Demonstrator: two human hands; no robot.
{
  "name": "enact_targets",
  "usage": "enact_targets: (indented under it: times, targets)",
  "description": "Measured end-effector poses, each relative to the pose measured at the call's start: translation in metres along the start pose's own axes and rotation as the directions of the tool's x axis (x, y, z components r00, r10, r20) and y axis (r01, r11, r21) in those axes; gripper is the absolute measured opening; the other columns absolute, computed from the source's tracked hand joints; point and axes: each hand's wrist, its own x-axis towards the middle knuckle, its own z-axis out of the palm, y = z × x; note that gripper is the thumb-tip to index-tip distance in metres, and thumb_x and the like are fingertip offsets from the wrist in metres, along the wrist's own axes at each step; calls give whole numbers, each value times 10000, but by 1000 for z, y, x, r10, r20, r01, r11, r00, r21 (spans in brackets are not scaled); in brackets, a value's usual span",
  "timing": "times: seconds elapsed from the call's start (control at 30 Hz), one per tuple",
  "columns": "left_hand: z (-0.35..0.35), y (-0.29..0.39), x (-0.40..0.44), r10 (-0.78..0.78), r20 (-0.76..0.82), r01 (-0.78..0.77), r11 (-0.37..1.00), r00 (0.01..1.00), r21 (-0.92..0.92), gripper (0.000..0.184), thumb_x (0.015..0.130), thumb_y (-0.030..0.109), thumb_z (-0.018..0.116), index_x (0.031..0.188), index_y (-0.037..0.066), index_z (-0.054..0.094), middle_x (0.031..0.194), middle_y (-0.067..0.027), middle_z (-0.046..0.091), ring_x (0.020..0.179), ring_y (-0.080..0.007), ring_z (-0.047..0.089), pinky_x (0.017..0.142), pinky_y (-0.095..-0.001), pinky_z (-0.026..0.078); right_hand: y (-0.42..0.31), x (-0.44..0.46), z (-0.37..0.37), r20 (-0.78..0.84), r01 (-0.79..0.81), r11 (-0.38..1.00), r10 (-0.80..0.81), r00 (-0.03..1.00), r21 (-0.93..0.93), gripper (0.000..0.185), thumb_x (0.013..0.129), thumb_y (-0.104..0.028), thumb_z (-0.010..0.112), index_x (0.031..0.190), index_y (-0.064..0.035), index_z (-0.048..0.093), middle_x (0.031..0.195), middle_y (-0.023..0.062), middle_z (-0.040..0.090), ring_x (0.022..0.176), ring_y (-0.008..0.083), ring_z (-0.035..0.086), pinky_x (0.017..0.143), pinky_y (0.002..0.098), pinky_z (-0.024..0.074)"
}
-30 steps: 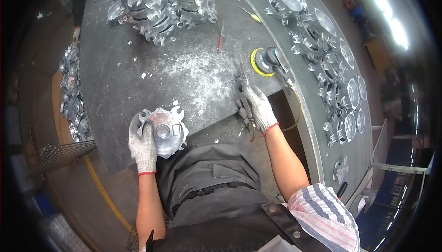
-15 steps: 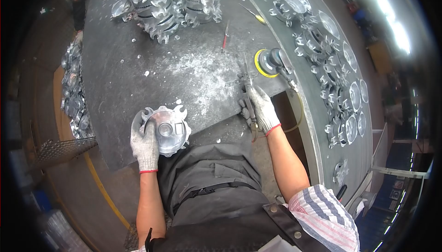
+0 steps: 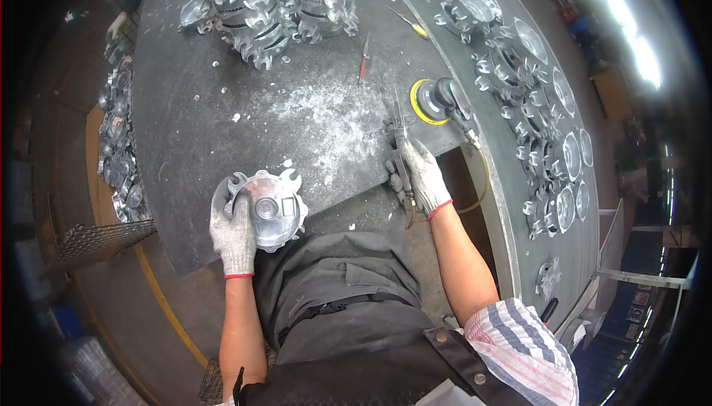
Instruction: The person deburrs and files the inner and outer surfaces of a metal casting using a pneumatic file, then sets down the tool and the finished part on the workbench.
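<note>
In a grey knit glove with a red cuff, my left hand [image 3: 234, 229] grips a round cast-metal part [image 3: 274, 212] by its left edge. That part has notched lugs around its rim and a raised ring in its middle; it sits over the near edge of the dark worktable [image 3: 193, 117]. My right hand [image 3: 423, 176], gloved alike, is wrapped around a slim air tool [image 3: 405, 160] with a thin pointed tip directed away from me. Part of the tool is hidden by the fingers. Just beyond that hand lies an orbital sander [image 3: 434, 101] with a yellow-edged pad.
Tall stacks of castings [image 3: 256, 17] stand at the table's far side. A red-handled tool [image 3: 363, 59] and a yellow-handled one [image 3: 417, 29] lie on top. More castings cover the conveyor belt [image 3: 493, 120] at right and a heap [image 3: 119, 139] at left. A hose [image 3: 486, 176] loops near my right wrist.
At the upper left, beside the heap of castings, another person's gloved hand has come into view and the dark figure there has shifted. My hands and what they hold show no visible movement.
</note>
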Motion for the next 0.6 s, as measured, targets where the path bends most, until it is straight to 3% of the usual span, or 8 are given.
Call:
enact_targets:
  times: [0.3, 0.4, 0.6]
  targets:
    - [1, -3, 1, 11, 6, -11, 1000, 1000, -21, 433, 979, 94, 655, 1371, -50, 542, 1325, -173, 637, 1216, -244, 618, 1042, -354, 484, 2, 2, -3, 14, 4, 1000, -4, 1000, -10, 342, 1012, -345, 639, 1225, -79, 625, 907, 30, 637, 726, 122, 651, 470, 243, 498]
    - [0, -5, 2, 13, 9, -13, 1000, 1000, -14, 436, 976, 93, 658, 1371, -50, 542, 1325, -174, 636, 1217, -244, 618, 1043, -355, 483, 4, 3, 0, -13, 37, 999, -37, 999, 14, 348, 1010, -351, 640, 1228, -81, 623, 879, 44, 642, 653, 124, 633, 451, 243, 488]
    - [0, -3, 2, 14, 8, -14, 1000, 1000, -1, 433, 973, 88, 660, 1365, -52, 543, 1320, -173, 639, 1216, -244, 618, 1041, -355, 482, 3, 1, -2, 20, 33, 999, -33, 999, 16, 342, 1007, -345, 643, 1224, -81, 622, 851, 43, 643, 653, 129, 636, 459, 243, 495]
